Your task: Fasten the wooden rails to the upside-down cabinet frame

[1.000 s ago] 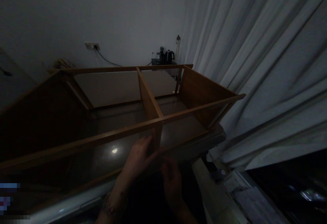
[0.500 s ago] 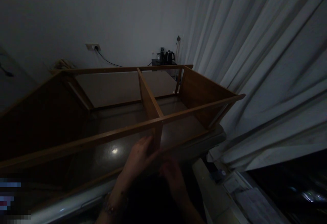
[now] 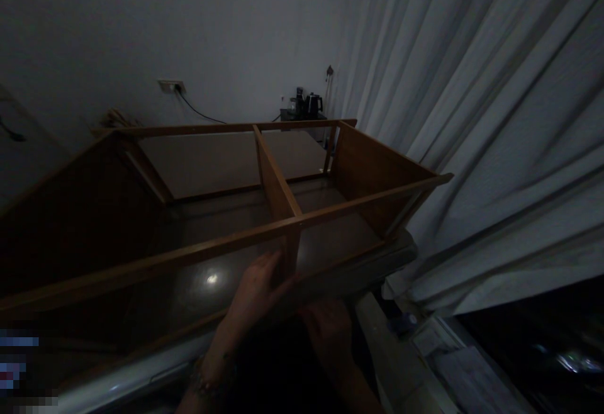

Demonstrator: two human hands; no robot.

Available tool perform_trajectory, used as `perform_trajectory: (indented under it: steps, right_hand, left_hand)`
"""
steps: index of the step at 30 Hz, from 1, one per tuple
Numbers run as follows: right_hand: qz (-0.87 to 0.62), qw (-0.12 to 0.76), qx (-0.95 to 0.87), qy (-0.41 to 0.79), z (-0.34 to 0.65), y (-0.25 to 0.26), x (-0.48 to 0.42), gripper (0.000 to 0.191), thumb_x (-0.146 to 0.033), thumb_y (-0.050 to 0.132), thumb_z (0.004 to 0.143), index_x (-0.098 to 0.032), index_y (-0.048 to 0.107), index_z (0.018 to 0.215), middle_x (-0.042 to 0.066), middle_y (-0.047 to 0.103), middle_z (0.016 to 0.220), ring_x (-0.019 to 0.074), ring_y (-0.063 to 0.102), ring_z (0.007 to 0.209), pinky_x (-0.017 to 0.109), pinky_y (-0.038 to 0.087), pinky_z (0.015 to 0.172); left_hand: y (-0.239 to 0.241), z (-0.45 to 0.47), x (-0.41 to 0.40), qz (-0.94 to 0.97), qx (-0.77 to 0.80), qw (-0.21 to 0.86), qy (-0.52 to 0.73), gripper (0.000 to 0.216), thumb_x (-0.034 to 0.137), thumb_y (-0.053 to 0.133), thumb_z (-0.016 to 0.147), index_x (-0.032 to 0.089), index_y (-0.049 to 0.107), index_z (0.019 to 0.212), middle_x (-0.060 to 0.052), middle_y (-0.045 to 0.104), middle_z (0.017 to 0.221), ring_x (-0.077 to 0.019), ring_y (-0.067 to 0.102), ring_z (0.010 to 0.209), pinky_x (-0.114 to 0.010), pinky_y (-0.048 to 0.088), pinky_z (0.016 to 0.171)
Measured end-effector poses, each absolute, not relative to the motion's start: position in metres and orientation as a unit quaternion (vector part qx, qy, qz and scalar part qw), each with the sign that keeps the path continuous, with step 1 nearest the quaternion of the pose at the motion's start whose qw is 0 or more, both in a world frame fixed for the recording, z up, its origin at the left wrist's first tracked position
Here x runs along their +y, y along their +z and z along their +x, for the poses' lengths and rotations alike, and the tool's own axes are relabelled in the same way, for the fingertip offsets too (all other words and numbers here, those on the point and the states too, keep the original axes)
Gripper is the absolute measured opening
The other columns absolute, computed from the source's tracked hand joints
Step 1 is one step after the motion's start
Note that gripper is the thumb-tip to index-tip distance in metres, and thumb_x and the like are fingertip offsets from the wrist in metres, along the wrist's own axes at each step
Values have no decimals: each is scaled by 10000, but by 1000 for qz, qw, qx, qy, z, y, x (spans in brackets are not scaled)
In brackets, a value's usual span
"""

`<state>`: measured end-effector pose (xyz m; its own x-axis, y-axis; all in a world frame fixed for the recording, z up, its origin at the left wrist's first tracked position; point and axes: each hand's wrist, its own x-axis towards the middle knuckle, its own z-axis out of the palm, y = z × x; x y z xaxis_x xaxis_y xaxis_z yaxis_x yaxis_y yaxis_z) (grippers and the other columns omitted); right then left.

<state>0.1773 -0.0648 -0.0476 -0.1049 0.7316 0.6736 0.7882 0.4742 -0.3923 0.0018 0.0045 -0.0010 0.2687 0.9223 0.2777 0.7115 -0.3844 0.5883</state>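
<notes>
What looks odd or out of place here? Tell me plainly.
The wooden cabinet frame seems to lie on its back, open face up, not standing. The left hand touches its middle divider at the front rail; the right hand sits just below. No spill or damage shows in the dim light.

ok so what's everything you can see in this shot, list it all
wooden frame: 1, brown, centre, lying on a dark glossy surface
divider: 1, brown, mid-frame
curtain: 1, pale grey, right
wall socket: 1, pale, back wall, cable plugged in
kettle: 1, black, far corner
papers: several, pale, lower right
left hand: 1, touching the divider's near end
right hand: 1, low, just below the frame's near edge
</notes>
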Motion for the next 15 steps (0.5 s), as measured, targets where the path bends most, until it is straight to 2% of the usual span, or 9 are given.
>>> perform_trajectory:
  steps: [4,8,12,15]
  right_hand:
    - [-562,478,-659,146,160,-60,-74,500,-438,352,1035,-216,658,707,36,710,693,177,641,666,289,427,664]
    - [-588,498,-548,326,147,-65,-81,531,-537,382,996,-200,672,706,34,669,619,159,614,557,250,431,537]
    - [-579,482,-526,396,145,-64,-82,552,-565,370,986,-183,676,733,15,611,533,135,550,445,232,389,447]
    - [-573,472,-552,380,152,-66,-80,440,-524,419,984,-190,698,918,37,697,659,159,639,535,237,470,511]
  left_hand:
    - [-1,2,3,777,526,166,304,390,471,587,894,182,606,1155,-126,687,1121,-280,662,1021,-397,554,844]
    - [3,2,1,776,531,174,294,385,473,581,899,179,606,1147,-124,683,1109,-275,658,1001,-394,547,842]
    - [7,2,2,775,523,187,302,357,462,579,899,192,604,1131,-105,691,1071,-260,665,951,-370,544,803]
    - [7,2,3,773,522,192,304,335,461,583,897,190,611,1092,-99,696,1045,-256,666,937,-363,541,796]
